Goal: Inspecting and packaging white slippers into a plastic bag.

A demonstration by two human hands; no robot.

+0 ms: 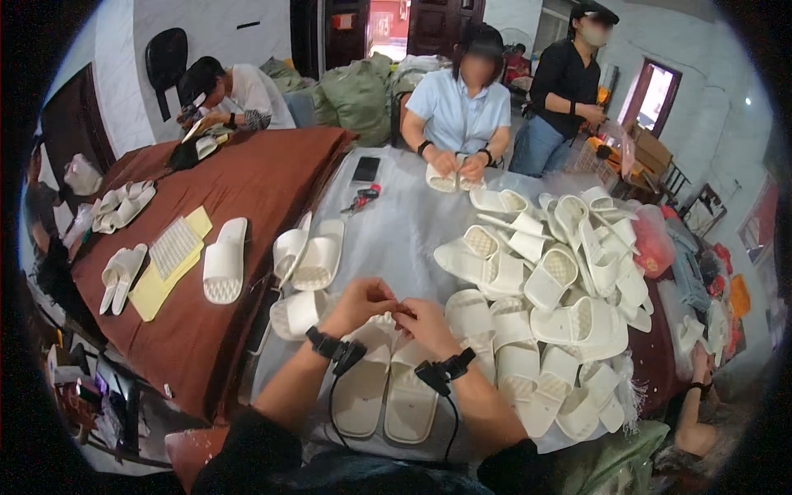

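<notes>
A pair of cream slippers lies in front of me, a left slipper (pixel 360 400) and a right slipper (pixel 411 404), heels toward me. Above their far ends my left hand (pixel 363 304) and my right hand (pixel 426 323) meet, fingertips pinched together. Whatever sits between the fingertips is too small or hidden to make out. Both wrists wear black straps with small devices and cables. To the left of my left hand lies a loose slipper (pixel 299 315), with more slippers (pixel 318 257) just beyond it. A large heap of cream slippers (pixel 573 264) spreads to the right of my right hand.
Red-handled snips (pixel 363 198) and a black phone (pixel 365 170) lie on the grey sheet (pixel 400 223). Across the table a person in light blue (pixel 462 111) handles slippers. On the brown-covered table (pixel 272 173) are slippers and yellow sheets (pixel 161 280). Another person (pixel 247 99) bends there; one stands behind.
</notes>
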